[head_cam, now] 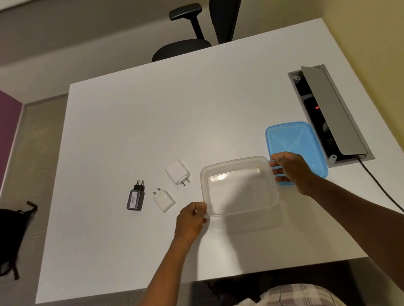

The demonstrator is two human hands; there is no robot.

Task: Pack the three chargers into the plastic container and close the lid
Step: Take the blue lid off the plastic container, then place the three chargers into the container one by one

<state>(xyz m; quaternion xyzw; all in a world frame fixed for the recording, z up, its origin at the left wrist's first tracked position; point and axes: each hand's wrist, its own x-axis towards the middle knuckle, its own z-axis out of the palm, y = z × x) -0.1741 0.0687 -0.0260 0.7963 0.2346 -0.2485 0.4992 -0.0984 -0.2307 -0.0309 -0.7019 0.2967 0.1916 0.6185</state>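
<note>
Both hands grip the clear rectangular plastic container (239, 186) between them, left hand (191, 220) at its near corner, right hand (291, 169) at its far side, likely steadying it; three chargers lie beyond the left hand, unpacked.

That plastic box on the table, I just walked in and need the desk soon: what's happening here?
A person is holding the clear plastic container with both hands: the left hand at its near-left corner, the right hand at its right edge. The container is open and empty. Its blue lid lies on the table just to the right. Three chargers, one black and two white, lie to the left, not yet packed.
</note>
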